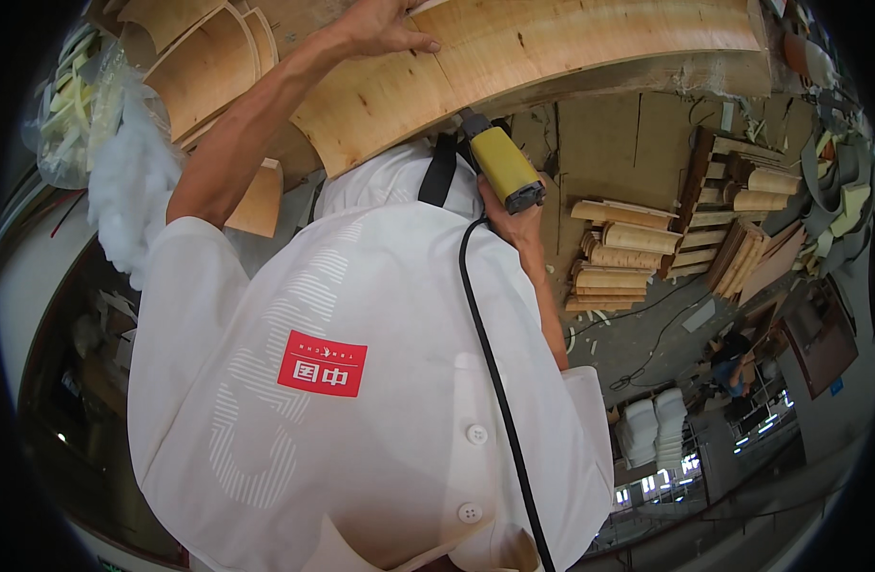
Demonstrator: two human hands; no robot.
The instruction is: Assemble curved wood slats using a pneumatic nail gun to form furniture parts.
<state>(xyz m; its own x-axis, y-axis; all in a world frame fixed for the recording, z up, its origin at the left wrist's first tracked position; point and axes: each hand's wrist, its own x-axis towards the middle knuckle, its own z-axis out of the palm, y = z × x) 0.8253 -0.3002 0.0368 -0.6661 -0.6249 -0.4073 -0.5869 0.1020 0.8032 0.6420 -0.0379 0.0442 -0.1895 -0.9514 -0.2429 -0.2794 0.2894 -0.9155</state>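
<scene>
My left hand (380, 29) reaches up and holds a large curved plywood panel (514, 57), thumb lying across its face; the fingers run out of the top of the picture. My right hand (515, 227) grips a yellow power tool (506, 167) whose nose points up under the panel's lower edge. A black cord (494, 381) hangs from the tool down over my white shirt (361, 400). A black strap (439, 172) hangs beside the tool.
More curved plywood pieces (208, 67) stand at the upper left. White fluffy filling (132, 191) and a clear bag of pale strips (65, 105) sit left. Stacks of curved wooden parts (618, 257) lie on the floor right, with cables (647, 343) and white moulded pieces (652, 429).
</scene>
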